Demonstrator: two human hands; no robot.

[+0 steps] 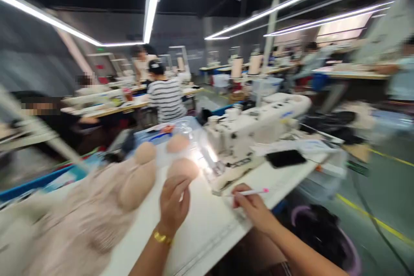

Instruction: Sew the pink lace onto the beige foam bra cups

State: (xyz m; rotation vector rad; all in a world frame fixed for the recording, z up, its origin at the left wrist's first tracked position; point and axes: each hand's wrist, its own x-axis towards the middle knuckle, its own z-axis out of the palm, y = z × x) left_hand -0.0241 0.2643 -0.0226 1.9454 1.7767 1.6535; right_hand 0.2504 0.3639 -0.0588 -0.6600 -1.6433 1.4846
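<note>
Head view: my white bench (207,228) stands in a dark-ceilinged workshop under strip lights (151,4). Leftmost, I have one heap of beige cloth (84,215) on it, then four rounded beige pads (183,169). My left hand (174,205) is bunched at one pad's near edge; I cannot tell whether it grips. Apart from it, my right hand (252,207) clamps one pink-tipped white pen (254,191). One sewing machine (268,114) blocks the far side, two thread cones (237,68) behind. Rightward come one black phone (286,158) and one purple-rimmed tub (352,250).
</note>
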